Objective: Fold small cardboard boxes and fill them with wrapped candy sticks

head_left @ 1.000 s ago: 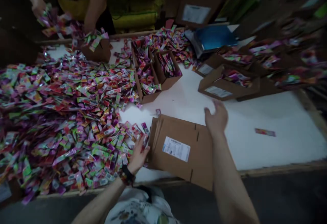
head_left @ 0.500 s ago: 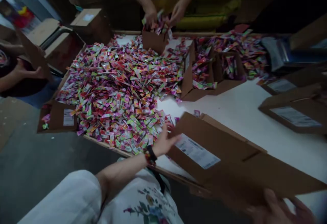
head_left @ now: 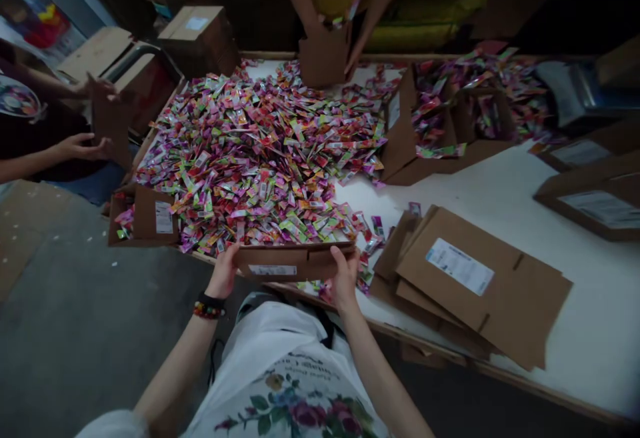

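Note:
I hold a flat brown cardboard box blank edge-on at the table's near edge, its white label facing me. My left hand grips its left end and my right hand grips its right end, fingers closed on it. Just beyond it lies a big heap of colourful small packets on the white table. A stack of flat cardboard blanks with a white label lies to the right of my right hand.
A person in yellow across the table holds a small box over the heap. Another person's hands at the left hold cardboard. Open boxes with packets stand at the back right; a part-filled box hangs at the left edge.
I have taken one cardboard blank off the stack and brought it left, in front of me, now gripped by both hands. The stack lies back flat on the table.

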Motion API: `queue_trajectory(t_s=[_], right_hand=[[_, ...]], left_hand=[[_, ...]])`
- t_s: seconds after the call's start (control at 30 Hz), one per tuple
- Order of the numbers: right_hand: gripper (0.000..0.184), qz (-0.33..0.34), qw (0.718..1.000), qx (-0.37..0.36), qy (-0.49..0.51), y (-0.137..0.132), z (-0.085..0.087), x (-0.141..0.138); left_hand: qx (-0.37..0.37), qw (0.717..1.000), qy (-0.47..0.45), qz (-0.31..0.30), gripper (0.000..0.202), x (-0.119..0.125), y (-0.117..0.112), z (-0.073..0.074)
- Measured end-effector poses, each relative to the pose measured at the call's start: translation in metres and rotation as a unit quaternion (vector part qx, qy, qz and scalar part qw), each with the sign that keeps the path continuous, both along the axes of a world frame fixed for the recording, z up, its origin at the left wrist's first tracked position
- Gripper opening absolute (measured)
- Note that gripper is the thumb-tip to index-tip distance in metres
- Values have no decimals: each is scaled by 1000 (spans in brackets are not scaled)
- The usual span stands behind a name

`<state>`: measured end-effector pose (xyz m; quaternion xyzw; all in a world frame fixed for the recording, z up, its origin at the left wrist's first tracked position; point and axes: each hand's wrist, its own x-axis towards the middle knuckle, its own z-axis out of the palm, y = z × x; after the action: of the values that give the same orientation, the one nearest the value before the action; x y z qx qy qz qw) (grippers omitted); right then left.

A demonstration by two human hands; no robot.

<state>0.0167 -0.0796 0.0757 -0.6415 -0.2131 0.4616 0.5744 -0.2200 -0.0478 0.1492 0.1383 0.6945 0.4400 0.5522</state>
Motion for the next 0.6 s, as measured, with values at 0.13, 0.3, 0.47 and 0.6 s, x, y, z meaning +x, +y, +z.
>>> queue_trajectory(t_s=[0.13,0.3,0.47,0.6], right_hand=[[68,302,948,87,-55,-31,-4,-30],[79,244,960,-50,-128,-28,-40,-51],[84,276,954,-50,-111,30,-43,-16],[65,503,850,69,-144,51,8,12]], left_hand=[[65,997,23,-29,48,-8,-5,-19],[178,944,232,-150,35,-11,-14,-41],[143,796,474,-348,40,0,-9,-50],[116,755,553,-333,32,13,-14,-74]])
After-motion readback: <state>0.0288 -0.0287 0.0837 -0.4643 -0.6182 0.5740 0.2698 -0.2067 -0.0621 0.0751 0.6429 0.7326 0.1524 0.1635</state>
